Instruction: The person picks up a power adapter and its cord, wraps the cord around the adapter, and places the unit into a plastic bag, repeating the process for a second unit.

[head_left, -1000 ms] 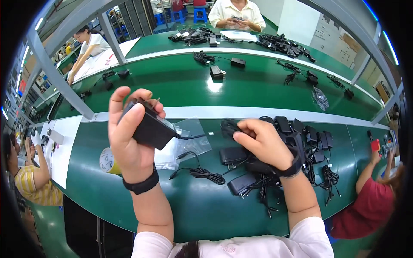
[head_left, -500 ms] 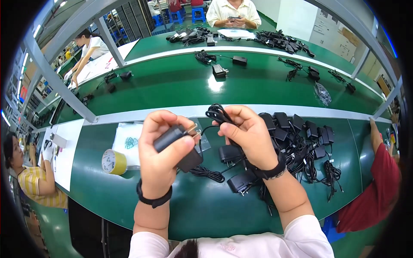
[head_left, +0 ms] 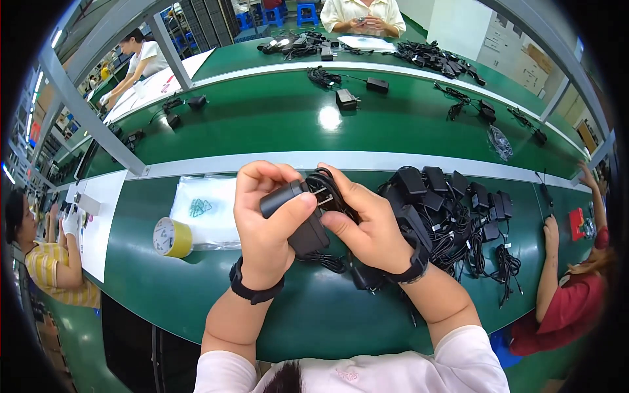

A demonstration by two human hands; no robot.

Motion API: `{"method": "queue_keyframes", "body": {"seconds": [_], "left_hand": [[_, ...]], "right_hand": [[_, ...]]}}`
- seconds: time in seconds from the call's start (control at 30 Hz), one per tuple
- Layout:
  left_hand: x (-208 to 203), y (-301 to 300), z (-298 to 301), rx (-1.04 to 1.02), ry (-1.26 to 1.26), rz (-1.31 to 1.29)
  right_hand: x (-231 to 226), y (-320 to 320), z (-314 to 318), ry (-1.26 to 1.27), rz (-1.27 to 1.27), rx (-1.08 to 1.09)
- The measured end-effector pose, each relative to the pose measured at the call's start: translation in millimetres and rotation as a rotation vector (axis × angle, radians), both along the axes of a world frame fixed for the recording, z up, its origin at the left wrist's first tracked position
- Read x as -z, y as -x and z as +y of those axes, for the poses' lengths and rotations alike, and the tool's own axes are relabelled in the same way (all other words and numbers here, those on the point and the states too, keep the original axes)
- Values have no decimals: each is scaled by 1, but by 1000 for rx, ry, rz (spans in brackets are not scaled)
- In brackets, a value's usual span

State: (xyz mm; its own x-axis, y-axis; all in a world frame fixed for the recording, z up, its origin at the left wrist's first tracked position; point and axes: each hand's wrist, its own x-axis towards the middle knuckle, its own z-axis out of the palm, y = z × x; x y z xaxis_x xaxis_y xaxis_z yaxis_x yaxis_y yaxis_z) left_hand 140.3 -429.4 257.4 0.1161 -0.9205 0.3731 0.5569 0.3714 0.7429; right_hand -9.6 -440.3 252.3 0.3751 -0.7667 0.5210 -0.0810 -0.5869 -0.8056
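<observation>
My left hand (head_left: pixel 265 229) is closed round a black power adapter (head_left: pixel 308 239), its thumb lying across the casing. The metal prongs (head_left: pixel 322 197) point toward my right hand (head_left: pixel 370 229), which grips the bundled black cable (head_left: pixel 322 177) close against them. Both hands nearly meet above the green table (head_left: pixel 314 314). Beneath them another coiled cable (head_left: pixel 324 262) lies partly hidden. A heap of black adapters with bundled cables (head_left: pixel 452 213) is just right of my right hand. Beyond my left hand lie clear plastic bags (head_left: pixel 206 211) with a green print, and a yellow tape roll (head_left: pixel 173 237).
A pale rail (head_left: pixel 314 160) separates the table from a green belt (head_left: pixel 262 124) carrying scattered adapters (head_left: pixel 347 99). Grey metal posts (head_left: pixel 111 137) frame the station. Co-workers sit at left, at right in a red top (head_left: pixel 563 314), and across in a cream shirt (head_left: pixel 363 13).
My hands have come together, bringing the bundled cable up to the adapter's prongs. The co-worker at right has reached further in over the table. Adapters on the belt appear slightly shifted right.
</observation>
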Motion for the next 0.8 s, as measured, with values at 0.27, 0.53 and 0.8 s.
{"method": "queue_keyframes", "body": {"seconds": [0.27,0.53,0.8], "left_hand": [[7,-6,-1,-172,122,-176],[4,-20,-1,-527,537,-669],[-2,-25,-4,-304,210,-500]], "right_hand": [[11,-8,1,372,149,152],[0,-20,15,413,145,135],[0,-23,14,416,205,-33]]}}
